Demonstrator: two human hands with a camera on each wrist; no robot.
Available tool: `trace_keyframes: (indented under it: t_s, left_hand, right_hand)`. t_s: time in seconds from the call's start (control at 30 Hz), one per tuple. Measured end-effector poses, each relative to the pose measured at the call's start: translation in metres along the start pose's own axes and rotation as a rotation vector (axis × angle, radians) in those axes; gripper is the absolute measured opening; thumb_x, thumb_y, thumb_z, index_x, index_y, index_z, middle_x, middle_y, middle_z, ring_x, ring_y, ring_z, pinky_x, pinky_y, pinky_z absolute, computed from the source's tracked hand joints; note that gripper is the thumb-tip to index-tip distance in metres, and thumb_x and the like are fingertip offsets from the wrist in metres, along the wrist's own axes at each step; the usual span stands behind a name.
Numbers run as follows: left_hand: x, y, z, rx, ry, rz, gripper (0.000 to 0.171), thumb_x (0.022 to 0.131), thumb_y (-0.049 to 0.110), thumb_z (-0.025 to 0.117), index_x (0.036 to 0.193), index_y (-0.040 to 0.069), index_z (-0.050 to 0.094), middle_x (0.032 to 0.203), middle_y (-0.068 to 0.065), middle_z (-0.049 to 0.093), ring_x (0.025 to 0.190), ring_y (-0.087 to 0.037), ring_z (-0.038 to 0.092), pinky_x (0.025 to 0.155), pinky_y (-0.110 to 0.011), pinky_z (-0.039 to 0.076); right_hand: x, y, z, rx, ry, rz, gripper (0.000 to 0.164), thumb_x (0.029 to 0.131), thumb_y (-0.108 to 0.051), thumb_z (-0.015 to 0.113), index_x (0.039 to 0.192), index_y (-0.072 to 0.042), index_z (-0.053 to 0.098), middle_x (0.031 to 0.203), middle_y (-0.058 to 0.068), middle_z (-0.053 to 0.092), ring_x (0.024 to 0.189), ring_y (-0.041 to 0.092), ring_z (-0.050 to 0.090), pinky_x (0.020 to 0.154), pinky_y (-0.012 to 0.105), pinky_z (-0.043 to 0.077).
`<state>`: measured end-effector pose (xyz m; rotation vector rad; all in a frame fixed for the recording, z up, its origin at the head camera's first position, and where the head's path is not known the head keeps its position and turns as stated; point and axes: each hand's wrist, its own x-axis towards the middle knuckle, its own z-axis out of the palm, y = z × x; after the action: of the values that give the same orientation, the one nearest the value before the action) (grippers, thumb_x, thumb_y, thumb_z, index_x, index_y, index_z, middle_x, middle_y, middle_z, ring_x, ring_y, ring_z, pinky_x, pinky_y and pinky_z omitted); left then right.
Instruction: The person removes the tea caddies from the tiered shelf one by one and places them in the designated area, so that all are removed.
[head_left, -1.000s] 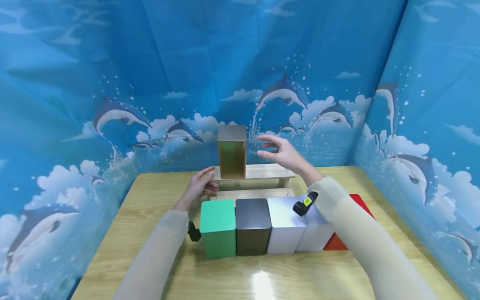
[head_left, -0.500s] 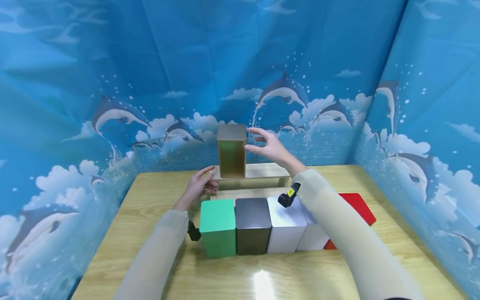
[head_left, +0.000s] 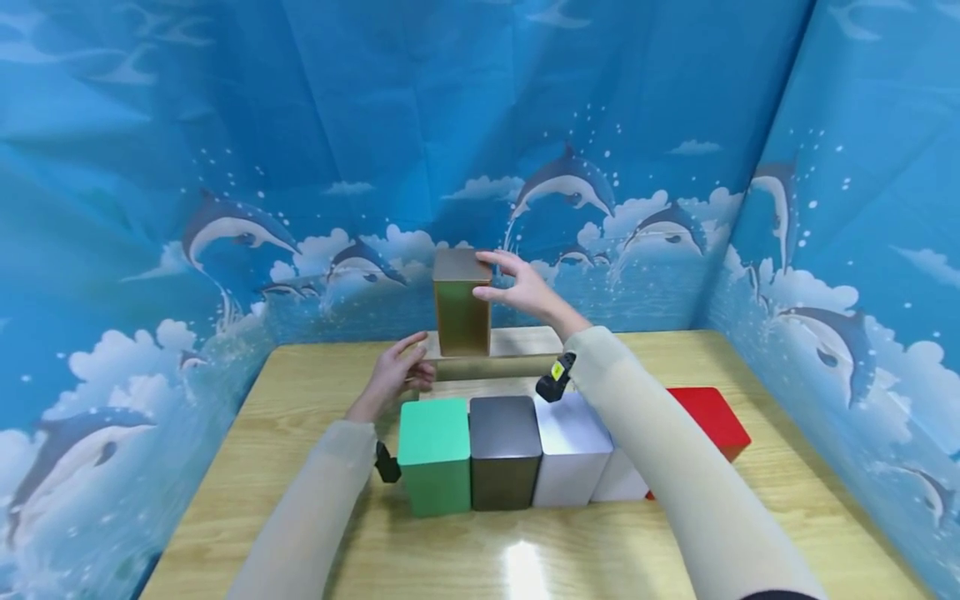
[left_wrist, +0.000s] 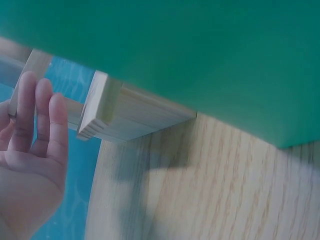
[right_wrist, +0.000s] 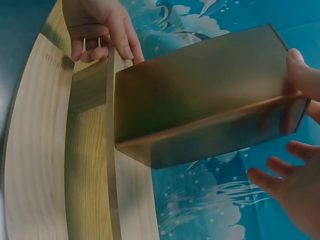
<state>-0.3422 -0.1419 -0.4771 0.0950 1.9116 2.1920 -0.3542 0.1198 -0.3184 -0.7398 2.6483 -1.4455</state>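
A gold-brown metallic box (head_left: 462,317) stands upright on the top step of a wooden stepped rack (head_left: 525,341). My right hand (head_left: 521,287) is at its upper right, thumb over the front face and forefinger by the top edge. In the right wrist view, the thumb (right_wrist: 300,67) meets the box's top end, while the other fingers (right_wrist: 270,180) spread apart from it. My left hand (head_left: 397,371) holds the rack's left end, thumb and forefinger over the upper board, remaining fingers loosely curled below. The rack's lower step is partly hidden behind the boxes.
Along the rack's front stands a row of boxes: green (head_left: 435,454), dark brown (head_left: 506,450), two white (head_left: 573,450), and red (head_left: 708,417) partly behind my right sleeve. A wooden table (head_left: 300,417) carries everything. Dolphin-printed blue curtain (head_left: 375,125) closes off the back and sides.
My right hand has moved left from beside the gold-brown box until its thumb and forefinger reach the box's upper corner. My left hand and the boxes have stayed put.
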Motion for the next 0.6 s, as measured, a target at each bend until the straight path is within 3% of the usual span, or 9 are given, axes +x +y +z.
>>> trace_keyframes:
  t_s: [0.4, 0.5, 0.6]
  left_hand:
    - [0.001, -0.001, -0.001, -0.010, -0.013, 0.009, 0.044, 0.096, 0.027, 0.053, 0.139, 0.021, 0.044, 0.078, -0.008, 0.067, 0.070, -0.019, 0.066, 0.071, -0.042, 0.056]
    - [0.001, -0.001, -0.001, -0.012, -0.016, 0.006, 0.043, 0.096, 0.027, 0.053, 0.138, 0.022, 0.045, 0.077, -0.008, 0.067, 0.070, -0.019, 0.066, 0.071, -0.042, 0.056]
    - [0.000, -0.001, -0.002, -0.008, -0.018, 0.009, 0.044, 0.096, 0.027, 0.054, 0.138, 0.021, 0.045, 0.078, -0.008, 0.067, 0.070, -0.019, 0.066, 0.072, -0.042, 0.056]
  right_hand:
    - [0.019, 0.002, 0.000, 0.036, -0.012, -0.040, 0.047, 0.083, -0.036, 0.070, 0.127, -0.024, 0.058, 0.153, 0.003, 0.019, 0.140, 0.019, 0.008, 0.107, 0.055, 0.022]
    - [0.021, 0.004, 0.001, 0.060, -0.027, -0.048, 0.046, 0.083, -0.036, 0.071, 0.126, -0.025, 0.058, 0.152, 0.000, 0.021, 0.140, 0.018, 0.011, 0.107, 0.053, 0.024]
    - [0.023, 0.007, 0.002, 0.095, -0.036, -0.078, 0.046, 0.083, -0.034, 0.070, 0.127, -0.023, 0.058, 0.147, -0.002, 0.031, 0.134, 0.018, 0.025, 0.104, 0.048, 0.031]
